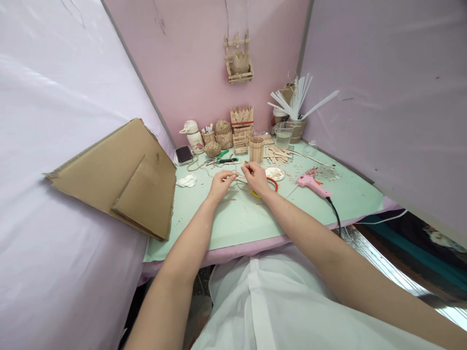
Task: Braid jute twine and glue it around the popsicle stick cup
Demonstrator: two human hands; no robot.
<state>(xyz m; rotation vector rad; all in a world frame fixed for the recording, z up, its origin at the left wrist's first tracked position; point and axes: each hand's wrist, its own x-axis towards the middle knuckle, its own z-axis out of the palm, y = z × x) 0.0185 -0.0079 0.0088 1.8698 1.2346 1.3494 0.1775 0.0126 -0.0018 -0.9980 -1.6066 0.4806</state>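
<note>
Over the middle of the green-covered table, my left hand [222, 183] and my right hand [256, 177] are close together, fingers pinched. A thin strand that looks like jute twine [241, 176] runs between their fingertips; its ends are hard to make out. Under my right hand and wrist lies a red-and-yellow ring-shaped handle [273, 183], probably of scissors, partly covered. Just beyond my hands stands a round cup of wooden sticks [256, 149]. Green-handled pliers [222, 154] and a dark-handled tool [229, 160] lie behind my left hand.
A pink glue gun [314, 185] with a black cord lies right. Wooden sticks [277, 154], a white dish [275, 173] and a water tub [283, 134] sit nearby. Twine balls [212, 148], a bottle [193, 136] and a phone [184, 154] stand back left. Cardboard [146, 180] leans left.
</note>
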